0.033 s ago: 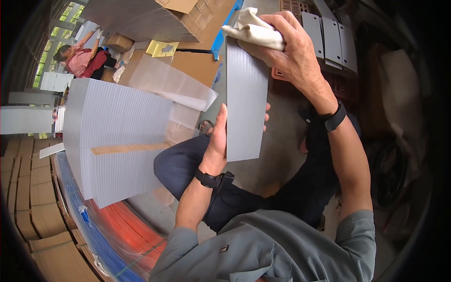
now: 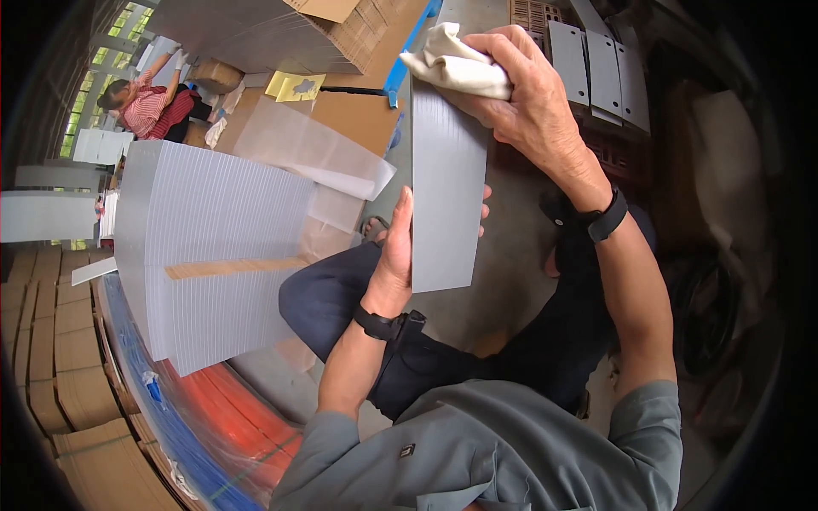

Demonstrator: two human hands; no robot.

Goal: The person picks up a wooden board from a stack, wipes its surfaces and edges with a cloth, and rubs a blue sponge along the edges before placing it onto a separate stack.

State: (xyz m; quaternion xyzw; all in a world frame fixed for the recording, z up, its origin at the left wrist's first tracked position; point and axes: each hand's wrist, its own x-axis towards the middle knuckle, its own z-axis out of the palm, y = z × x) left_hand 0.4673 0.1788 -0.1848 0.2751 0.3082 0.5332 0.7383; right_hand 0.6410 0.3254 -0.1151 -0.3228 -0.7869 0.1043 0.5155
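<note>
The right grip point(image 2: 538, 102) and its cloth point(image 2: 460, 70) had shifted slightly nearer the left grip point(image 2: 394, 255). The right grip clutched the cloth over the far end of the gray board point(image 2: 447, 204). The left grip clasped the board from beneath, thumb along one edge, fingertips showing past the other. Left of that grip stood a gray stack point(image 2: 226, 217).

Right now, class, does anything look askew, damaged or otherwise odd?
Mildly: the translucent sheet beside the grey stack curls at one edge instead of lying flat. The held grey panel shows no visible damage.
</note>
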